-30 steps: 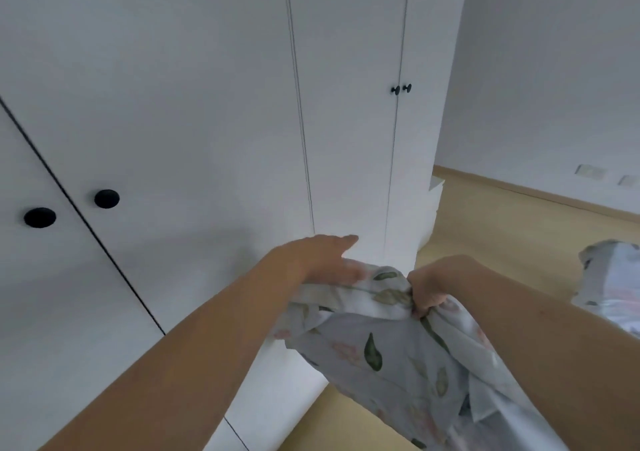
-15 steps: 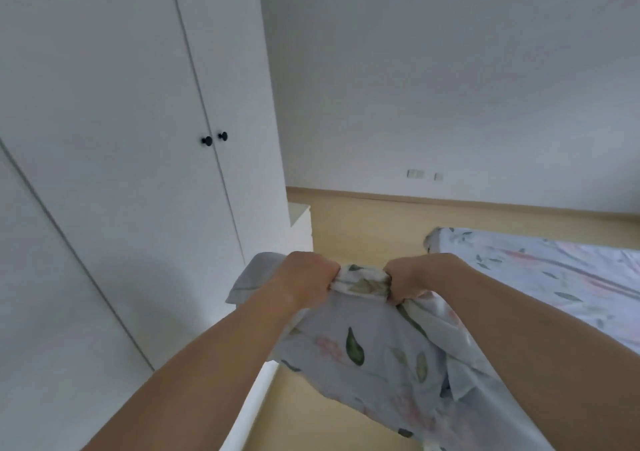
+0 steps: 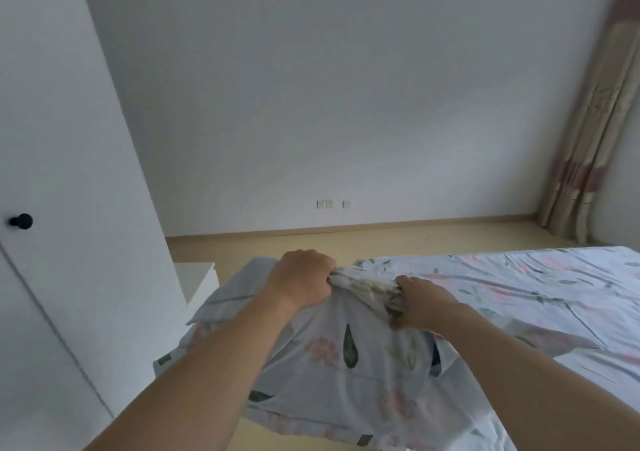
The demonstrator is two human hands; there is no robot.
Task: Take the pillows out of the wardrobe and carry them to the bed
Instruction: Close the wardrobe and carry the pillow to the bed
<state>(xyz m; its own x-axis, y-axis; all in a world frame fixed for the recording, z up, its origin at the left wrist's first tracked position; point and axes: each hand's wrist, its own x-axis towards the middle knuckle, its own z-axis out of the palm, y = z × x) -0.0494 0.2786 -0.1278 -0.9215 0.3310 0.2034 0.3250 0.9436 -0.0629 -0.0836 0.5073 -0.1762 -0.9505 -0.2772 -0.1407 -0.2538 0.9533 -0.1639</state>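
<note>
Beside bed [image 3: 540, 277] edge | left hand [image 3: 300, 279], right hand [image 3: 420, 303] grip pillow [image 3: 346, 357]

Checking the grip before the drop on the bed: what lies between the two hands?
In the head view, only a bunched ridge of the floral pillow spans the gap between the left hand and right hand; both grip it.

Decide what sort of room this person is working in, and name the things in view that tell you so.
Most likely a bedroom: a bed under a floral sheet, a white wardrobe with a black knob, and a curtain in the far corner. Both hands grip a floral pillow.
</note>
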